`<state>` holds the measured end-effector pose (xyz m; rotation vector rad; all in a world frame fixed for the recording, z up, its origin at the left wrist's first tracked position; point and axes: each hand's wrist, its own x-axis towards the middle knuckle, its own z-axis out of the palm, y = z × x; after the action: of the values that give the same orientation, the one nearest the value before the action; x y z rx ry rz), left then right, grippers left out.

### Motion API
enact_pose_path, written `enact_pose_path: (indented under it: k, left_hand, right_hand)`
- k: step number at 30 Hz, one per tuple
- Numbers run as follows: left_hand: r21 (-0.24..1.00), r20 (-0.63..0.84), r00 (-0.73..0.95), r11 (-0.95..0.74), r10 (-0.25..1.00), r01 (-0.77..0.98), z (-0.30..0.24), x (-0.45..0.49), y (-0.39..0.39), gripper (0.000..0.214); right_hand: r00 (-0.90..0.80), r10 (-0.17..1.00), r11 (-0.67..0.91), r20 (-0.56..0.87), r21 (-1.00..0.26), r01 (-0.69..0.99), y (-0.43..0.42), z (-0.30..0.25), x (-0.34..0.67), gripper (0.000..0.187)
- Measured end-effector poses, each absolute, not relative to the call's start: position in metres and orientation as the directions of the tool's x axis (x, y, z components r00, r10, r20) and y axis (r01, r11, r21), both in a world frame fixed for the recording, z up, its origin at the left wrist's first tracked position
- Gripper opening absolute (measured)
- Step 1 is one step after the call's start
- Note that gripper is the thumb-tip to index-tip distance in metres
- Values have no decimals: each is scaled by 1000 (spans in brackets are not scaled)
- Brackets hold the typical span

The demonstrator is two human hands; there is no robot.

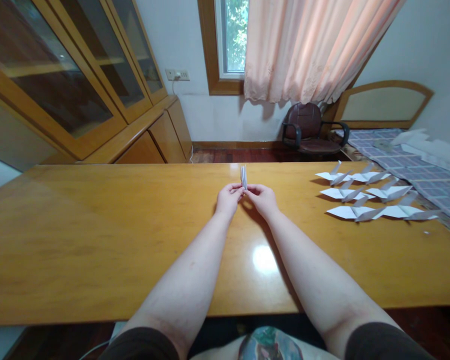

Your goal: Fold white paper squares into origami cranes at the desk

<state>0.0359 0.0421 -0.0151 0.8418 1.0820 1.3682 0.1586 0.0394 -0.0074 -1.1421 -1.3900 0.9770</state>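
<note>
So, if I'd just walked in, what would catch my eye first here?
Probably the six white paper birds, set out in three rows of two toward the right end of the wooden table. Next comes the narrow folded paper at the middle of the table's far side, in the grip of the left hand and right hand. Behind, the pink curtain hangs beside the window glass.

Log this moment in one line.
left hand: pinches folded paper | right hand: pinches same | paper cranes: on table, right
</note>
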Motion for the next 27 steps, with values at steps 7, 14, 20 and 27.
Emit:
enact_pose_path:
  k: [7, 14, 20, 27]
  left_hand:
    - [956, -96, -131, 55, 987, -288, -18, 37, 44, 20]
    - [990, 134, -203, -139, 970, -10, -23, 32, 49, 13]
    - [982, 97, -117, -114, 988, -151, -20, 37, 45, 25]
    - [991, 131, -129, -135, 983, -22, -13, 33, 40, 19]
  right_hand:
    - [55, 975, 213, 216, -976, 55, 47, -15, 159, 28]
    - [-2, 989, 145, 145, -987, -71, 48, -13, 158, 36]
    - [10, 996, 85, 85, -995, -54, 45, -7, 159, 34]
    - [-148, 989, 28, 10, -992, 123, 43, -8, 161, 41]
